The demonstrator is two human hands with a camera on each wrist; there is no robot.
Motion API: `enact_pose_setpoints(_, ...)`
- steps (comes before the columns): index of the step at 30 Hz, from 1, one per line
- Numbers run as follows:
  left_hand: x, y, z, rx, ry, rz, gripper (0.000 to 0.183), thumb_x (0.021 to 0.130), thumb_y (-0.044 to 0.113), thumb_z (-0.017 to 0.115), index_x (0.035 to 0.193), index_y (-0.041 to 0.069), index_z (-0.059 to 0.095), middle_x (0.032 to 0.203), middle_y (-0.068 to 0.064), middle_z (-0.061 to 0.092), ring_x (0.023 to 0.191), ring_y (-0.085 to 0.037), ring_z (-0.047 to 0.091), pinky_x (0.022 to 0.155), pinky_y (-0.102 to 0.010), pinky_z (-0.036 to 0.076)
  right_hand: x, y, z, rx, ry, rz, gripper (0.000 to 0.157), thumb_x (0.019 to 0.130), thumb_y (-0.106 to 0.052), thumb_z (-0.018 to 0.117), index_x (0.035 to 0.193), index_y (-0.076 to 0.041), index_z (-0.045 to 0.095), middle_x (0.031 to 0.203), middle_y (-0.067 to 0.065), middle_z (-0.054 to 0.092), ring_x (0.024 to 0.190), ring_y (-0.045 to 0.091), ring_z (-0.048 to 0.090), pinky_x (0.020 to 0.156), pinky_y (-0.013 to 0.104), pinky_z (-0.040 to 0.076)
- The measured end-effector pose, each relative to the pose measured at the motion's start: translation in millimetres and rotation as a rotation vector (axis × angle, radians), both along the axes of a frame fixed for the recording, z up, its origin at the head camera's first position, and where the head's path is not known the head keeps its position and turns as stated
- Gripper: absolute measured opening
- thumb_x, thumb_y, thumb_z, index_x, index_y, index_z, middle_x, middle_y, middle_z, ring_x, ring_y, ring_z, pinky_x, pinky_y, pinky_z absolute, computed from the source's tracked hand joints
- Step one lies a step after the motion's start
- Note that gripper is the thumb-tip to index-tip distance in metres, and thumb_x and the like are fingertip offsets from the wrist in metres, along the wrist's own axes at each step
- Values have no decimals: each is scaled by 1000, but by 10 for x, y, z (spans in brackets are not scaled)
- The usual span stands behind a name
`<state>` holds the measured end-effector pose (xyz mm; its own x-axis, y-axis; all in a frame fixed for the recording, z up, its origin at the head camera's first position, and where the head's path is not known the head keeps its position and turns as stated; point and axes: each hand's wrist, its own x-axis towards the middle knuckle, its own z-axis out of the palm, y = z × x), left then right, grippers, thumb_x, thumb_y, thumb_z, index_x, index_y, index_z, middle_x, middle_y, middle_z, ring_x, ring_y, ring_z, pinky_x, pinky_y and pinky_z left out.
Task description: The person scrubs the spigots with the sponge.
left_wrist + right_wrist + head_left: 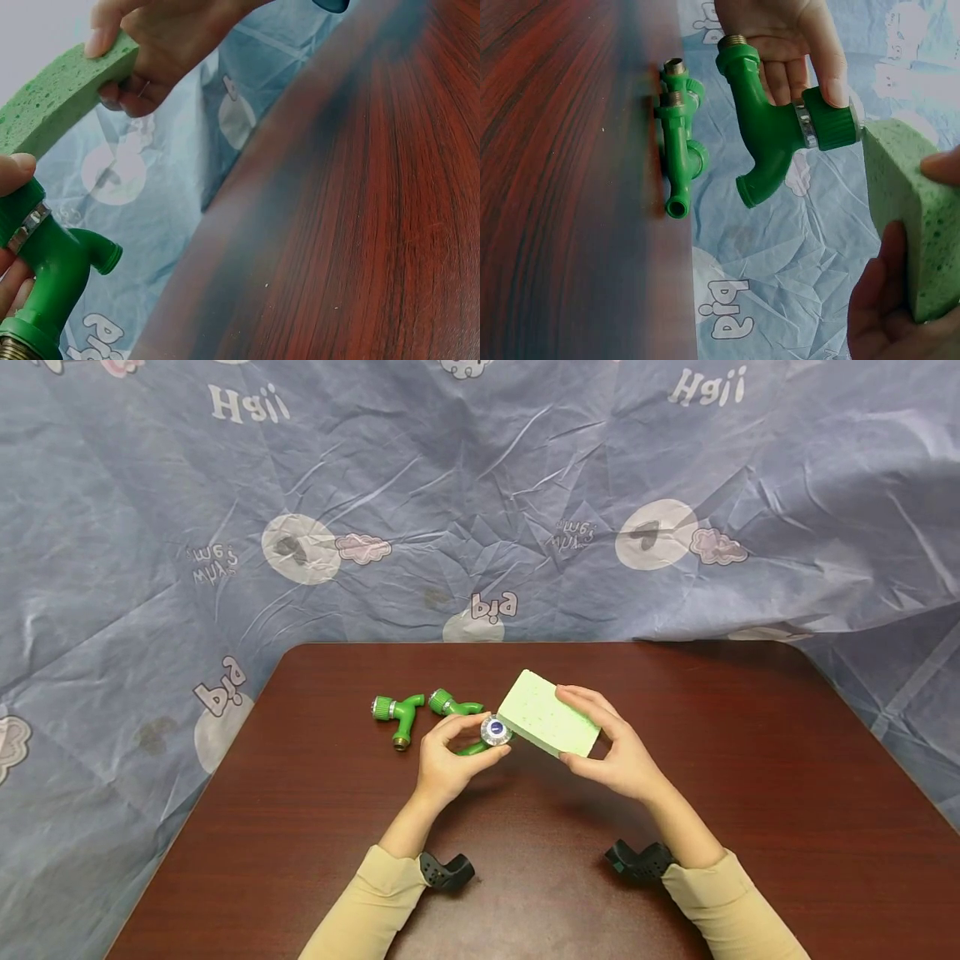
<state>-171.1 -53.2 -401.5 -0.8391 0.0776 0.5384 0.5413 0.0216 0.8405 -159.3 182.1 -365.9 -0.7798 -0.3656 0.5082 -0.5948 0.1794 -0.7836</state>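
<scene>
My left hand [448,760] grips a green tap [772,127] by its ribbed knob, thumb on one side and fingers on the other. The knob's silver end with a blue centre faces up in the head view. A pale green sponge [546,714] is held by its edges in my right hand [611,743]. One corner of the sponge meets the knob's end in the right wrist view. The tap's spout and brass thread [736,40] show plainly there. Some of my right fingers are hidden behind the sponge.
Two more green taps lie on the brown table, one at the left [399,718] and another [450,703] just beyond my left hand. A blue-grey printed cloth [480,510] hangs behind the table's far edge. Both wrists wear black mounts [447,871].
</scene>
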Motion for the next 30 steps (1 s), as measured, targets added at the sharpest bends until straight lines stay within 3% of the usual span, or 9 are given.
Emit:
enact_pose_setpoints(7, -6, -3, 4, 49, -10, -5, 42, 65, -10, 79, 105, -12, 65, 98, -24, 64, 86, -10, 65, 74, -50, 54, -11, -1, -16, 39, 1, -80, 69, 69, 17, 68, 133, 9, 44, 138, 23, 37, 104, 15, 46, 72, 16, 45)
enact_pose_setpoints(14, -18, 6, 12, 104, -29, -6, 42, 64, -14, 78, 104, -14, 63, 102, -28, 63, 86, -27, 66, 75, -45, 55, -12, -30, -45, 83, 6, -67, 69, 69, 15, 69, 133, 9, 44, 137, 23, 38, 111, 23, 43, 78, 18, 41)
enact_pose_setpoints(23, -23, 6, 24, 127, -103, 12, 41, 65, -13, 78, 103, -13, 63, 100, -27, 64, 84, -13, 64, 76, -57, 50, -18, -26, -42, 98, 4, -98, 69, 68, 15, 70, 132, 9, 46, 136, 24, 39, 108, 24, 43, 77, 18, 40)
enact_pose_setpoints(30, -17, -6, 26, 114, -159, 7, 40, 67, -11, 77, 104, -13, 61, 97, -27, 64, 84, -24, 65, 76, -54, 51, -19, -5, -23, 103, -7, -163, 68, 69, 14, 70, 132, 7, 47, 136, 22, 40, 110, 24, 43, 79, 17, 38)
